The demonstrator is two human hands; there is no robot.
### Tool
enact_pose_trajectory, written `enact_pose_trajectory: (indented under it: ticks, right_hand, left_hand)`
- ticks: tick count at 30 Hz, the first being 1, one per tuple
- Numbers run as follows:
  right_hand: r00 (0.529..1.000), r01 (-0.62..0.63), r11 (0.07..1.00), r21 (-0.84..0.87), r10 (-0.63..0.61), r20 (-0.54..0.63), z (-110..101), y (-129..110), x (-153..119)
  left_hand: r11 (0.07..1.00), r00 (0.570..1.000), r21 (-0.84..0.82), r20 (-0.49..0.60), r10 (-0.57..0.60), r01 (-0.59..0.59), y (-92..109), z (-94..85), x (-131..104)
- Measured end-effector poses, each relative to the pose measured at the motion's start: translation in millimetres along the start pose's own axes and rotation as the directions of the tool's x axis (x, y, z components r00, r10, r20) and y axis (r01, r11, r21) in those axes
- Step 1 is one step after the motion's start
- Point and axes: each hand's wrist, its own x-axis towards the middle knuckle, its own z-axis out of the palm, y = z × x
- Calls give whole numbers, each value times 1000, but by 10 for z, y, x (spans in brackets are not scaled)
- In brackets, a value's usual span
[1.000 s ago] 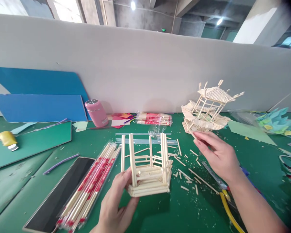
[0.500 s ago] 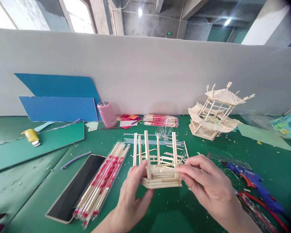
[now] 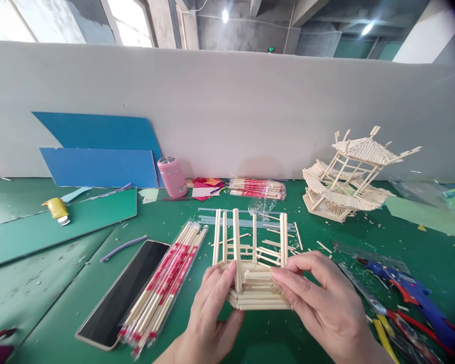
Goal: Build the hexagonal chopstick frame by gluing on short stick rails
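A small open frame of pale wooden sticks [image 3: 265,301], with upright posts, is held just over the table's front middle. My left hand [image 3: 214,303] grips its left front corner, thumb against a post and fingers underneath. At the frame's right front, my right hand [image 3: 322,298] pinches a short wooden stick [image 3: 258,276] between thumb and forefinger, level with the front side. The fingertips hide the stick's right end, and whether it touches the frame I cannot tell.
A finished-looking stick pagoda [image 3: 349,197] stands back right. Nearer lie a blue glue gun [image 3: 405,283] and pliers [image 3: 382,331]. Left are bagged sticks [image 3: 167,283], a black phone [image 3: 123,296] and a yellow tube [image 3: 56,210]. A pink canister [image 3: 172,177] stands by the partition [image 3: 227,111].
The frame has come slightly nearer and lower with my left hand. My right fingers have shifted lower along the front with the short stick. The view has turned a little left.
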Motion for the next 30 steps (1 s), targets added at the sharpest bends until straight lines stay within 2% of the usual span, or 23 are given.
enact_pose_trajectory:
  ticks: [7,12,18,21,25,30]
  right_hand:
    - [1000,-4,1000,15,4,29,22,16,-41]
    - [1000,0,1000,12,-1,7,26,13,-28]
    - [999,37,999,14,-37,-24,25,16,-18]
    - [999,30,999,21,-30,-10,21,24,-14]
    - [998,62,997,35,-61,-19,7,31,-38]
    - [997,-60,994,95,55,46,-14,40,-153]
  left_hand:
    - [999,1000,35,-6,-13,14,3,-11,-32]
    - [1000,1000,31,-5,-5,5,8,-23,-25]
    - [997,997,-28,-27,75,-76,16,-52,65]
    - [993,994,-57,0,105,-105,16,-72,82]
    - [996,996,-65,53,67,-64,22,-86,55]
    - [992,993,-92,74,94,-87,42,-83,56]
